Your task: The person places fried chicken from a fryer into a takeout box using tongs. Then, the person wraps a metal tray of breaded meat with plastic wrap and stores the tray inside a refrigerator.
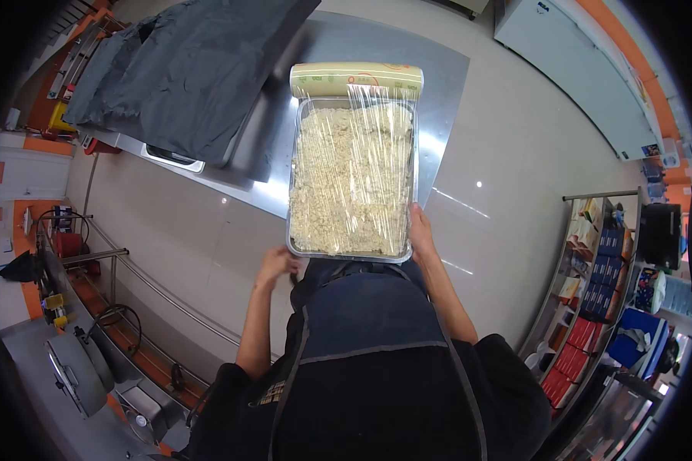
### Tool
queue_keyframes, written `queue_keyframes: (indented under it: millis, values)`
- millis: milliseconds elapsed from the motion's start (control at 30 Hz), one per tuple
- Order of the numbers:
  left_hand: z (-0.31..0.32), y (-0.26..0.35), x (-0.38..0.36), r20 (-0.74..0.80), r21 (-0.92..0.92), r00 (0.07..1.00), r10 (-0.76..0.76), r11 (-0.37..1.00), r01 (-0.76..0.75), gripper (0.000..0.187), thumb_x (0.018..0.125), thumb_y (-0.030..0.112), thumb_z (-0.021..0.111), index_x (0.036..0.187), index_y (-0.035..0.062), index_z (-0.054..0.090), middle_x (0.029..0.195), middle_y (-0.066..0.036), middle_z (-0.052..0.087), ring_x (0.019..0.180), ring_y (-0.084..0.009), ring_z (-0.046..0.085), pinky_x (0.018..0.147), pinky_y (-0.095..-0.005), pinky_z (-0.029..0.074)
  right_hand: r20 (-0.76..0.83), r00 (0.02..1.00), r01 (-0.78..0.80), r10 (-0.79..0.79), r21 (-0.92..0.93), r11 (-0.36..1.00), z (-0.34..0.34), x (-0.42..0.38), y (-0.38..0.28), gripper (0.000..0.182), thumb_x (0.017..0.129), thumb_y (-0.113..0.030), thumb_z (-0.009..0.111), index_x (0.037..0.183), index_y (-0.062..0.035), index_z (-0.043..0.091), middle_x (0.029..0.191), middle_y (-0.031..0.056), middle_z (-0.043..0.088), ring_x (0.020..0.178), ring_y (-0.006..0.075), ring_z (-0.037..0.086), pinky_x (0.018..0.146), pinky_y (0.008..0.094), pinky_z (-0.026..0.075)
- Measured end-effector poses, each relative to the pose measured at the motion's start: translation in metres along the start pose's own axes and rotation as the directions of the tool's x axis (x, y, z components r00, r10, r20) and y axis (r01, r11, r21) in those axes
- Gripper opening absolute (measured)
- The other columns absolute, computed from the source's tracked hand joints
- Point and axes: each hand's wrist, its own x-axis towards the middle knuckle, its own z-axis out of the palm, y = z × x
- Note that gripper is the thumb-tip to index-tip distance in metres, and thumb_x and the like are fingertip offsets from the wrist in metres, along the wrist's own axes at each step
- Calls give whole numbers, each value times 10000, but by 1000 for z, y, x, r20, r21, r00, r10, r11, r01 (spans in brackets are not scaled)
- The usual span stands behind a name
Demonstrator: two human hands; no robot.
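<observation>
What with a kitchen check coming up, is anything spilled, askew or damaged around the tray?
Nothing looks spilled. The tray juts past the near edge of the table, and its film is wrinkled. The dark cover lies rumpled, hanging over that edge; its left side looks ragged, perhaps torn.

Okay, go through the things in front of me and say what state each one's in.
Tray: filled, jutting past the table's near edge
Crumbly food: spread out, under wrap
Clear wrap: stretched over, creased
Wrap roll: partly unwound
Dark cover: draped, wrinkled
Steel table: partly covered
Right hand: at tray's right edge
Left hand: blurred, grip unclear
</observation>
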Motion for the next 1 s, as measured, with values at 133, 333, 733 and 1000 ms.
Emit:
queue_keyframes:
  millis: [133, 333, 733, 1000]
  values:
    - [-16, 75, 39, -271, 273, 811, 519, 849, -452, 252, 856, 226, 572, 914, -9, 643, 734, -46, 625, 615, -114, 579, 503, -238, 429, -8, 1000, -5, 4, -162, 987, -5, 3, -4, 496, 970, -342, 341, 1198, 76, 479, 1137, 149, 565, 1037, 198, 531, 905, 294, 390]
    - [12, 144, 68, -104, 511, 789, 606, 713, -481, 277, 808, 244, 631, 931, -2, 658, 748, -83, 647, 644, -130, 593, 544, -248, 444, -52, 970, 156, -239, -620, 769, -16, 26, -43, 447, 908, -369, 464, 1049, 30, 607, 941, 209, 636, 913, 243, 607, 824, 335, 443]
    - [28, 149, 83, -81, 556, 779, 621, 677, -482, 216, 719, 183, 680, 802, -9, 624, 707, -104, 635, 659, -190, 610, 626, -299, 476, -140, 876, 200, -461, -765, 612, 27, 111, -70, 204, 797, -184, 609, 870, 3, 645, 681, 76, 620, 603, 145, 578, 594, 282, 458]
    - [41, 153, 82, -139, 389, 900, 414, 858, -335, 308, 700, 194, 725, 869, -18, 578, 665, -67, 592, 625, -139, 568, 577, -265, 450, -119, 990, 45, -75, -241, 969, 37, 77, -103, 195, 842, -195, 570, 887, -7, 592, 695, 89, 606, 593, 156, 571, 539, 294, 451]
